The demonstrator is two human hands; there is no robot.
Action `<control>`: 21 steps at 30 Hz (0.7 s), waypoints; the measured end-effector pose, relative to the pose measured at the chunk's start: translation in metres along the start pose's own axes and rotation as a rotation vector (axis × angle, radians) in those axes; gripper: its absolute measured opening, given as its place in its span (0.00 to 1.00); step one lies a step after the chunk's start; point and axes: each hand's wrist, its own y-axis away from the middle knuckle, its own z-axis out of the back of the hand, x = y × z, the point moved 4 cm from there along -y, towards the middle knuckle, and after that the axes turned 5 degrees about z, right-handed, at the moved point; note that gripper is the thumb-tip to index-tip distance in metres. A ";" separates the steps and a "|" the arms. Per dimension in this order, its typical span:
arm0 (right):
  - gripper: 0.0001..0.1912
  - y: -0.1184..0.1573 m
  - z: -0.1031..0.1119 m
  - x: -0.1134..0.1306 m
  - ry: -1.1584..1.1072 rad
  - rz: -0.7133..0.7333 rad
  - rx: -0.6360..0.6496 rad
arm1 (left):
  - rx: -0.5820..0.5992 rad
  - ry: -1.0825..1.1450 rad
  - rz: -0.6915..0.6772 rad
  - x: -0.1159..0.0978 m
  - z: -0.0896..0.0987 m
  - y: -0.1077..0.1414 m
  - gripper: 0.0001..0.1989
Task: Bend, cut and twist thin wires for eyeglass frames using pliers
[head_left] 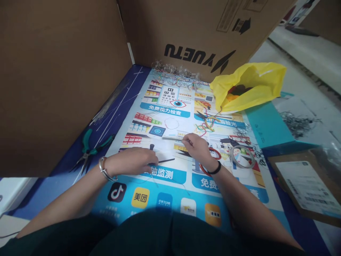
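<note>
My right hand (195, 144) is pinched shut on the end of a thin pale strip (172, 138), which points left above the printed sheet (162, 124). To its left, my left hand (138, 160) rests low over the sheet with its fingers curled together. What those fingers hold, if anything, is hidden. A thin dark stick (166, 160) lies just right of the left fingertips. Scissors with red handles (215, 153) lie partly under my right hand and wrist, their dark blades pointing left. A loop of thin wire (172, 123) lies beyond the strip.
Green-handled pliers (87, 149) and straight wires (106, 103) lie left. Cardboard walls (160, 32) rise behind and left. A tangled wire heap (177, 73) sits at the back. Rightward are yellow-handled cutters (210, 122), a tape roll (242, 156), a yellow bag (255, 85) and a labelled parcel (306, 188).
</note>
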 end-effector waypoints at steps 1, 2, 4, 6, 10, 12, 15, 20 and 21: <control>0.05 0.000 0.000 0.000 -0.001 0.001 -0.001 | -0.001 -0.021 0.004 0.000 0.000 0.002 0.11; 0.05 0.000 0.000 0.000 -0.004 0.003 -0.001 | -0.005 -0.043 0.005 -0.002 -0.002 0.005 0.12; 0.04 0.000 0.000 0.000 -0.012 0.007 -0.006 | -0.033 -0.082 0.003 -0.006 -0.007 0.010 0.12; 0.04 0.000 0.000 -0.001 -0.016 0.011 -0.012 | -0.088 -0.126 0.011 -0.012 -0.015 0.015 0.08; 0.04 0.001 0.000 -0.002 -0.018 0.003 -0.023 | -0.171 -0.209 0.027 -0.021 -0.033 0.027 0.06; 0.04 0.001 0.000 -0.001 -0.033 0.005 -0.031 | -0.186 -0.214 0.019 -0.024 -0.040 0.030 0.09; 0.04 0.002 0.001 0.000 -0.052 0.021 -0.032 | -0.188 -0.234 0.017 -0.030 -0.046 0.031 0.09; 0.04 0.002 0.003 0.002 -0.050 0.031 -0.020 | -0.153 -0.305 -0.096 -0.056 -0.056 0.016 0.09; 0.04 0.002 0.003 0.002 -0.047 0.033 -0.020 | -0.155 -0.317 -0.130 -0.064 -0.057 0.011 0.09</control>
